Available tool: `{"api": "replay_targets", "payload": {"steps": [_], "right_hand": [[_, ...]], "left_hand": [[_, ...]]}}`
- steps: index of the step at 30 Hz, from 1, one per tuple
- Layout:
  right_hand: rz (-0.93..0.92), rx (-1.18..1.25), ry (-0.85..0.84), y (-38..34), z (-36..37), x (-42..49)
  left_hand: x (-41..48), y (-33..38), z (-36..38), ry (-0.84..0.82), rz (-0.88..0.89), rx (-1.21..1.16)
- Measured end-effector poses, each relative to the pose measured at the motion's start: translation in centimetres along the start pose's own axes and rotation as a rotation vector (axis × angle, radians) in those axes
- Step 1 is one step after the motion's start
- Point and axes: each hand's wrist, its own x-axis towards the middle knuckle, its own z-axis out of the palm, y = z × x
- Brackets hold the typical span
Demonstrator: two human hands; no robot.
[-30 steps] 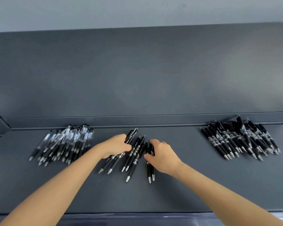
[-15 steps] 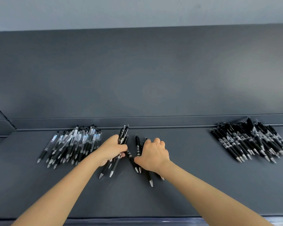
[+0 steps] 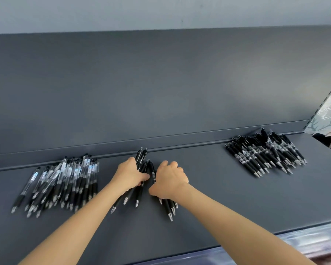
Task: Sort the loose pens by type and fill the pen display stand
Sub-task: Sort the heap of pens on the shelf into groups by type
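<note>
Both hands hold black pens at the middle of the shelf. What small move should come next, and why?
Probably press the right hand toward the left hand, merging both bunches into one: the middle pens fan apart with uneven tips.

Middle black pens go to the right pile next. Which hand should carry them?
Probably the right. The right hand grips some of the middle pens and lies nearer the right pile. The left hand, also gripping some, would have to reach across it.
</note>
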Motion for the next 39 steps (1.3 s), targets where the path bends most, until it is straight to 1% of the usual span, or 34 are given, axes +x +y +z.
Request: {"api": "replay_targets", "payload": {"steps": [4, 6, 9, 11, 14, 16, 19, 22, 26, 30, 32, 34, 37, 39], "right_hand": [[-0.012, -0.036, 0.050, 2.7, -0.4, 0.6], [-0.028, -0.044, 0.082, 4.6, -0.9, 1.0], [-0.052, -0.079, 0.099, 8.0, -1.9, 1.9], [-0.059, -0.081, 0.109, 10.6, -3.2, 2.2], [-0.101, 0.063, 0.033, 15.4, -6.1, 2.8], [-0.113, 0.149, 0.066, 19.0, -8.6, 3.6], [-0.092, 0.175, 0.138, 24.2, -12.4, 5.0], [-0.082, 0.164, 0.119, 28.2, -14.4, 5.8], [-0.108, 0.157, 0.106, 31.1, -14.9, 6.5], [-0.147, 0.252, 0.146, 32.5, -15.6, 6.4], [-0.169, 0.304, 0.194, 33.6, -16.0, 6.4], [-0.177, 0.301, 0.239, 35.0, -16.1, 6.7], [-0.100, 0.285, 0.281, 37.2, -16.1, 7.2], [-0.015, 0.223, 0.327, 38.9, -15.8, 7.6]], "left_hand": [[-0.1, 1.5, 0.8, 0.010, 0.012, 0.185], [0.0, 2.5, 1.5, 0.016, -0.004, 0.162], [0.5, 4.3, 3.2, -0.006, -0.064, -0.100], [0.8, 6.1, 4.8, -0.048, -0.073, -0.220], [1.1, 9.7, 7.7, -0.136, -0.098, -0.385], [1.3, 12.7, 9.7, -0.198, -0.119, -0.502], [1.9, 17.6, 12.7, -0.229, -0.116, -0.596], [2.8, 21.9, 15.7, -0.210, -0.120, -0.621], [3.8, 25.5, 19.1, -0.168, -0.126, -0.616], [3.9, 26.7, 20.3, -0.101, -0.135, -0.586], [3.7, 26.7, 20.0, -0.104, -0.134, -0.588], [3.8, 26.5, 19.5, -0.114, -0.129, -0.585], [3.7, 26.1, 19.0, -0.080, -0.086, -0.510], [3.7, 25.6, 19.1, -0.028, -0.078, -0.454]]}}
